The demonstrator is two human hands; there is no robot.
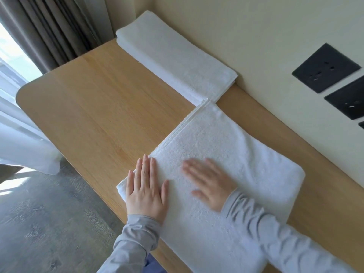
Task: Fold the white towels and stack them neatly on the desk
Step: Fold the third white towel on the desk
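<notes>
My left grip (146, 191) and right grip (208, 184) both lie spread flat with fingers straight, holding nothing, pressing on one folded towel (236, 150) directly beneath them. It rests on the wooden bench (94, 115) along the wall. One stack of towels (177, 60) sits just beyond its far corner. Curtains (51, 26) hang at the left, and two black sockets (325, 67) show fully.

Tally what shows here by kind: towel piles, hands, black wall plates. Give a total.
Towel piles: 2, near towel, far stack
Hands: 2, left hand, right hand
Black wall plates: 3, upper plate, middle plate, cropped plate
Total: 7
</notes>
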